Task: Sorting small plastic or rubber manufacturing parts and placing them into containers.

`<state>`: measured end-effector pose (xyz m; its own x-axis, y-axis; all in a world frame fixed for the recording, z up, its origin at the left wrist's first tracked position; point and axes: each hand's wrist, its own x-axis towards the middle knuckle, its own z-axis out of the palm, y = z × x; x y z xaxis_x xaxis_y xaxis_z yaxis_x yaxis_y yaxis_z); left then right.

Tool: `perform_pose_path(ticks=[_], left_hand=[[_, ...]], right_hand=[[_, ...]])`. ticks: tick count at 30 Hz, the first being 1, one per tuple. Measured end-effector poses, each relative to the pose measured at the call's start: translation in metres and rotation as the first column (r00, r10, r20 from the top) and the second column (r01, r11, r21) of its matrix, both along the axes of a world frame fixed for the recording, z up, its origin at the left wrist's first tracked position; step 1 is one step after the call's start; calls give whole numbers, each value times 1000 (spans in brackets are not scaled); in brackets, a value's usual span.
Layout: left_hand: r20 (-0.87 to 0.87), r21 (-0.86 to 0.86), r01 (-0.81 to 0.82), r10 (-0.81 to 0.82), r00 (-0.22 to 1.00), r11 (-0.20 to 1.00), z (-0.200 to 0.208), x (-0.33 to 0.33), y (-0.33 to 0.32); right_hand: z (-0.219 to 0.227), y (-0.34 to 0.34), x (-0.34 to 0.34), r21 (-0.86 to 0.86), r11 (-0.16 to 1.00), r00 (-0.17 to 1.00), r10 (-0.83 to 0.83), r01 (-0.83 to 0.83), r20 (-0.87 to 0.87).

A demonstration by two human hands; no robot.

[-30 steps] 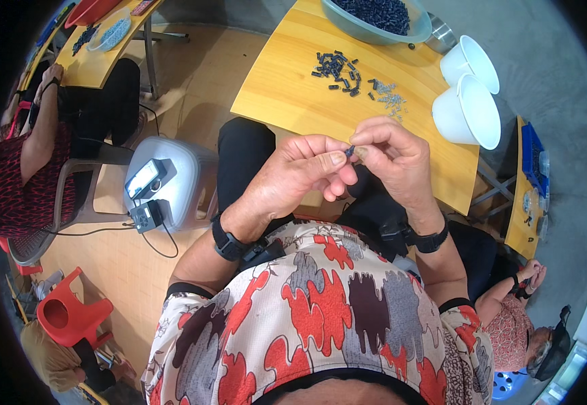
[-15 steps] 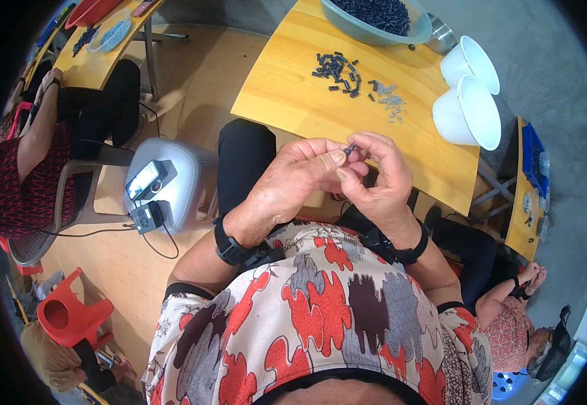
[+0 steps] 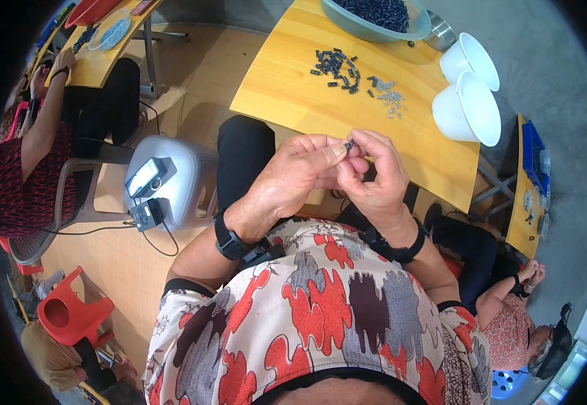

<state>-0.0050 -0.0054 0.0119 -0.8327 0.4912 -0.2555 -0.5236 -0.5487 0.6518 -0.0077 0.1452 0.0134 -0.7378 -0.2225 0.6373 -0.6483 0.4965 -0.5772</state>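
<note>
Both hands meet in front of my chest, just off the near edge of the wooden table [image 3: 293, 101]. Between thumb and finger, my left hand [image 3: 293, 172] pinches a small dark cylindrical part [image 3: 349, 144]. My right hand [image 3: 378, 172] is closed at the same part, its thumb and fingertips pressed close; whether it holds a second, smaller piece is hidden. Beyond the hands lies a loose pile of dark cylindrical parts [image 3: 334, 64]. Beside it, to the right, small clear pieces [image 3: 391, 98] are scattered.
A large bowl [image 3: 374, 30] full of dark parts stands at the far edge, near a metal cup [image 3: 439, 32]. Two white buckets [image 3: 466, 108] sit at the table's right. Left, a grey stool [image 3: 189, 162] carries devices with cables. Other people sit at tables on both sides.
My fingers have shifted slightly around the small dark part, still held at nearly the same spot. At the left, a co-worker's hands have moved at their table.
</note>
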Motion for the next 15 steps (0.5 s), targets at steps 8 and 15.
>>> perform_pose_path(ticks=[8,15], left_hand=[[-8,28,-16,16,1000,999,-6,-2,5],[19,12,-37,36,999,999,-5,-5,7]], right_hand=[[-8,0,-2,37,998,997,-39,41,-71],[-6,2,-5,-25,1000,995,15,-13,102]])
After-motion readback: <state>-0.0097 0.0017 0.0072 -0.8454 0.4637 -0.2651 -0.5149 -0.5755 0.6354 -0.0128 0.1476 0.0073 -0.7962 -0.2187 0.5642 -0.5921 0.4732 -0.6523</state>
